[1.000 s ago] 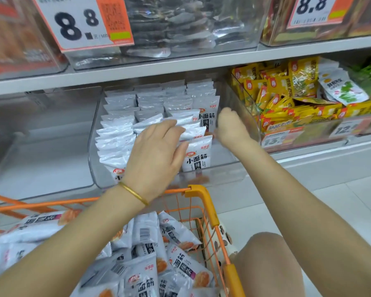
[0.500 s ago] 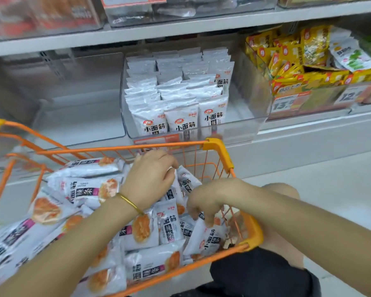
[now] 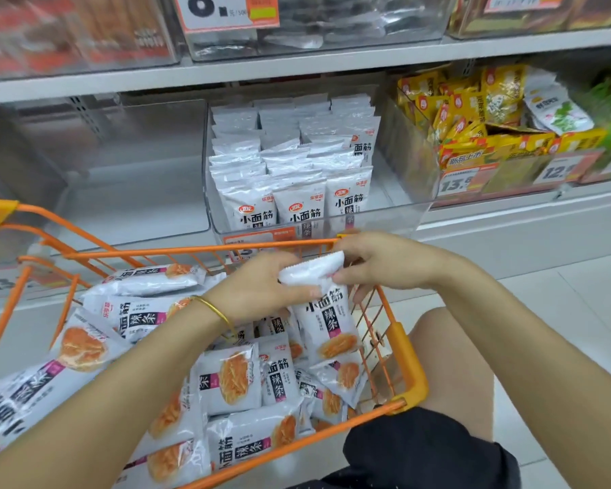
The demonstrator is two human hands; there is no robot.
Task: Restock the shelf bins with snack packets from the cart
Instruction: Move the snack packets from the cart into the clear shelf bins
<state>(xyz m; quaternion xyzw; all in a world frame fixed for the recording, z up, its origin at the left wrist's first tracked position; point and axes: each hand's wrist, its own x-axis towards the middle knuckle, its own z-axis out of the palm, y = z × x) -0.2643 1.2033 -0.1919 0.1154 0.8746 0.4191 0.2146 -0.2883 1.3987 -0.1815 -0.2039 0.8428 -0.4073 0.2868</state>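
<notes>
Gripping white packet [image 3: 328, 312]: left hand [image 3: 261, 289], right hand [image 3: 385, 266], above orange cart [image 3: 191, 249]; shelf bin [image 3: 395, 217] behind.

The snack packet [image 3: 327, 312] at the centre of the frame is thin plastic film, white and glossy, with a saw-toothed top edge. The cart [image 3: 198, 247] is orange-painted metal wire with smooth plastic corners [image 3: 411, 368]. The bin [image 3: 395, 215] above it is clear, shiny plastic. The bracelet [image 3: 214, 308] looks like polished gold metal. The shorts [image 3: 420, 450] at the bottom are matt black cloth.
</notes>
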